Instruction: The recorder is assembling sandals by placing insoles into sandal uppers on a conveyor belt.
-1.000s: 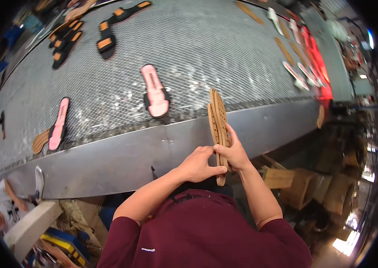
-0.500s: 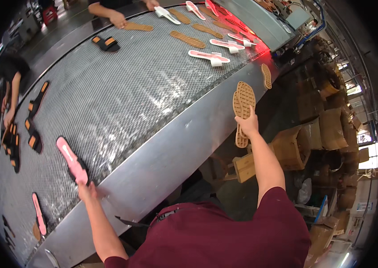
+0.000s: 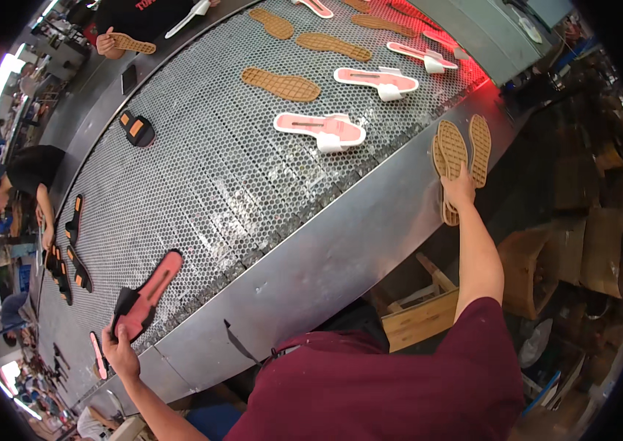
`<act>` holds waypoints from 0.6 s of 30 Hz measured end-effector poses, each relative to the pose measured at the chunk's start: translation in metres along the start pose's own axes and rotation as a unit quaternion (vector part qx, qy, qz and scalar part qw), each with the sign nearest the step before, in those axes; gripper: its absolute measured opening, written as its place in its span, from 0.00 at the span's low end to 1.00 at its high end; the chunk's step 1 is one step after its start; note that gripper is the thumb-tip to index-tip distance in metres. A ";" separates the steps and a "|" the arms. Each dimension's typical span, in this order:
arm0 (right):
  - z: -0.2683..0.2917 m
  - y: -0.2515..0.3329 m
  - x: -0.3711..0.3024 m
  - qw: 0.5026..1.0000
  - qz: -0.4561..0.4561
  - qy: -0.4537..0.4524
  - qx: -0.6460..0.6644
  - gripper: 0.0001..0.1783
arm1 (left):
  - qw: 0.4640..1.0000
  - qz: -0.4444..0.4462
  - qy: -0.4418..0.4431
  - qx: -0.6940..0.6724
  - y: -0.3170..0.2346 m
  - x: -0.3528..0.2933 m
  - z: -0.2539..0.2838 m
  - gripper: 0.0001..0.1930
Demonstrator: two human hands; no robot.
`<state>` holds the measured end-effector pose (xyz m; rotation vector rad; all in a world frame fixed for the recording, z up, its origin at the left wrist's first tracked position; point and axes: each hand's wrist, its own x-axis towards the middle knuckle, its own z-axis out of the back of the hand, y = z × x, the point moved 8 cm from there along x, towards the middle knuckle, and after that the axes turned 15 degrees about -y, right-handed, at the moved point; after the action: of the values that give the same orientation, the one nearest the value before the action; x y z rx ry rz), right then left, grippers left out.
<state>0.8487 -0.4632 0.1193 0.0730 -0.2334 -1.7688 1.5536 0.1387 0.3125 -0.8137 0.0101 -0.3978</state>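
Observation:
My left hand (image 3: 122,354) grips the heel or strap end of a sandal upper with a pink footbed (image 3: 158,285) and a black strap, tilted above the near side of the mesh belt (image 3: 201,176). My right hand (image 3: 460,189) is wrapped round a small stack of tan soles (image 3: 451,143), tread side showing. Right beside that stack, a single tan sole (image 3: 480,147) lies at the right end of the metal ledge; I cannot tell whether my fingers touch it. Another pink sandal upper (image 3: 99,355) rests on the belt beyond my left hand.
White-strapped sandal uppers (image 3: 320,129) and tan soles (image 3: 280,84) lie on the belt near a red-lit machine (image 3: 488,40). Black sandals with orange patches (image 3: 135,128) lie at the far side. Co-workers stand opposite, one holding a sole (image 3: 133,44). Cardboard boxes (image 3: 539,272) stand at right.
My left hand has tipped the pink sandal upper over to the right. My right hand has carried its soles next to the loose sole. The co-worker opposite has drawn a sole back off the belt.

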 end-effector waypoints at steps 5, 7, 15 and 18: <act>0.044 0.012 0.014 0.995 0.054 -0.025 0.081 0.41 | 0.954 0.103 0.000 -0.280 -0.067 -0.022 -0.074 0.09; 0.064 0.029 0.007 0.950 0.024 0.053 0.307 0.39 | 0.907 0.152 0.022 -0.392 -0.075 -0.030 -0.115 0.08; 0.061 0.168 -0.097 0.606 -0.116 0.473 0.629 0.26 | 0.811 0.254 0.169 -0.499 -0.085 -0.072 -0.216 0.14; 0.038 0.199 -0.132 0.654 -0.083 0.504 0.558 0.24 | 0.858 0.244 0.175 -0.417 -0.083 -0.082 -0.255 0.15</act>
<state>1.0615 -0.3685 0.1858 1.9617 -0.4552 -1.2348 1.4090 -0.0640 0.1831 -1.5378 0.7660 -0.0285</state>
